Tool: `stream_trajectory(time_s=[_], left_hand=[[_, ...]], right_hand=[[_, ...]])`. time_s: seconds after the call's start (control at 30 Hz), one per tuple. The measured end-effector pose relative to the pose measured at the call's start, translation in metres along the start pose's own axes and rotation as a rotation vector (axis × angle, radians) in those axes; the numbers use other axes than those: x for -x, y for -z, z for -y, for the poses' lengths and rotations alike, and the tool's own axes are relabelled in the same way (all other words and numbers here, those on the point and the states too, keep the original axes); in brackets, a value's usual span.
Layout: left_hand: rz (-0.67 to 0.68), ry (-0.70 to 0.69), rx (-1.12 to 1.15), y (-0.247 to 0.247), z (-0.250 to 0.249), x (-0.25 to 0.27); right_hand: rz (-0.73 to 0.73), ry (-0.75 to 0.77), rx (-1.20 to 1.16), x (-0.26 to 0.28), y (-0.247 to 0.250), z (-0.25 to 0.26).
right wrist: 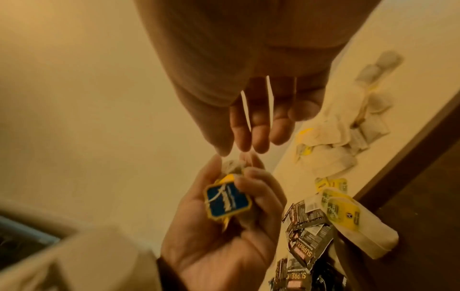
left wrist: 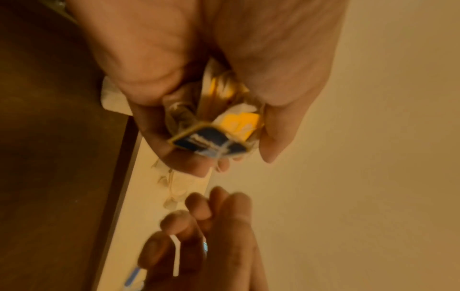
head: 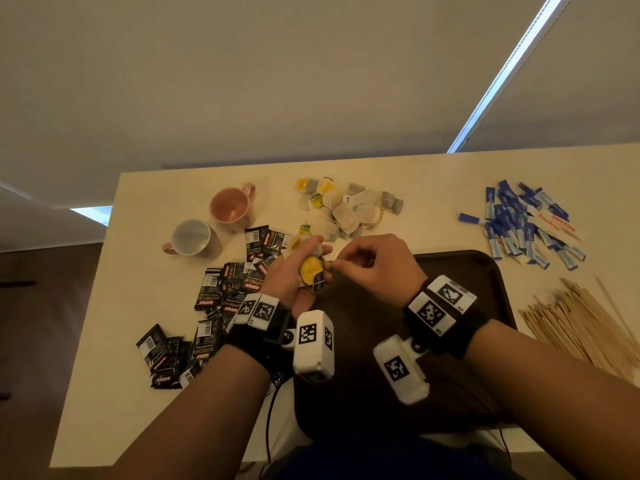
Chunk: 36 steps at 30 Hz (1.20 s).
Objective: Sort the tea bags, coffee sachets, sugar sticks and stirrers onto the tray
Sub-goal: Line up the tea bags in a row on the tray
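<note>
My left hand [head: 294, 277] grips a bunch of tea bags [head: 311, 270] with yellow tags and one blue tag [right wrist: 226, 200], just above the far left corner of the dark brown tray [head: 467, 271]. My right hand [head: 360, 263] is close beside it, fingers curled, pinching a thin white tea bag string [right wrist: 270, 88] that runs across its fingers. More tea bags [head: 349, 209] lie heaped behind the hands. Black coffee sachets [head: 221, 292] are scattered on the left, blue sugar sticks [head: 526, 223] are piled at the far right, and wooden stirrers [head: 581, 323] lie at the near right.
A pink mug [head: 230, 206] and a white-lined mug [head: 192, 237] stand at the far left of the cream table [head: 114, 393]. A tea bag [right wrist: 348, 216] lies over the tray's rim near the sachets. A cable hangs at the near edge.
</note>
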<state>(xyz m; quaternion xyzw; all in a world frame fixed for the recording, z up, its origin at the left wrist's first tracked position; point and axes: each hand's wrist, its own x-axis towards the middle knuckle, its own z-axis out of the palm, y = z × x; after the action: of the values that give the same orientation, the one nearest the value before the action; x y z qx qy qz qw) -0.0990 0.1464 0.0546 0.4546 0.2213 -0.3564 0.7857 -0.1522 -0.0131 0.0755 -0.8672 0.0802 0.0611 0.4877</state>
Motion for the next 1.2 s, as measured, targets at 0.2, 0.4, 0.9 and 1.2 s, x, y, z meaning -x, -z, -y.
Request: stream_trajectory(time_s=[0.2, 0.4, 0.9, 1.2], left_hand=[[0.007, 0.005, 0.04, -0.008, 0.0, -0.001], [0.029, 0.029, 0.02, -0.009, -0.001, 0.0], [-0.004, 0.138, 0.039, -0.007, 0.004, -0.005], [-0.16, 0.136, -0.232, -0.006, 0.01, -0.008]], right_hand=[[-0.05, 0.089, 0.029, 0.01, -0.007, 0.012], [-0.077, 0.192, 0.06, 0.013, -0.006, 0.023], [-0.019, 0.21, 0.261, 0.012, -0.008, 0.03], [-0.036, 0.134, 0.173, 0.016, -0.012, 0.032]])
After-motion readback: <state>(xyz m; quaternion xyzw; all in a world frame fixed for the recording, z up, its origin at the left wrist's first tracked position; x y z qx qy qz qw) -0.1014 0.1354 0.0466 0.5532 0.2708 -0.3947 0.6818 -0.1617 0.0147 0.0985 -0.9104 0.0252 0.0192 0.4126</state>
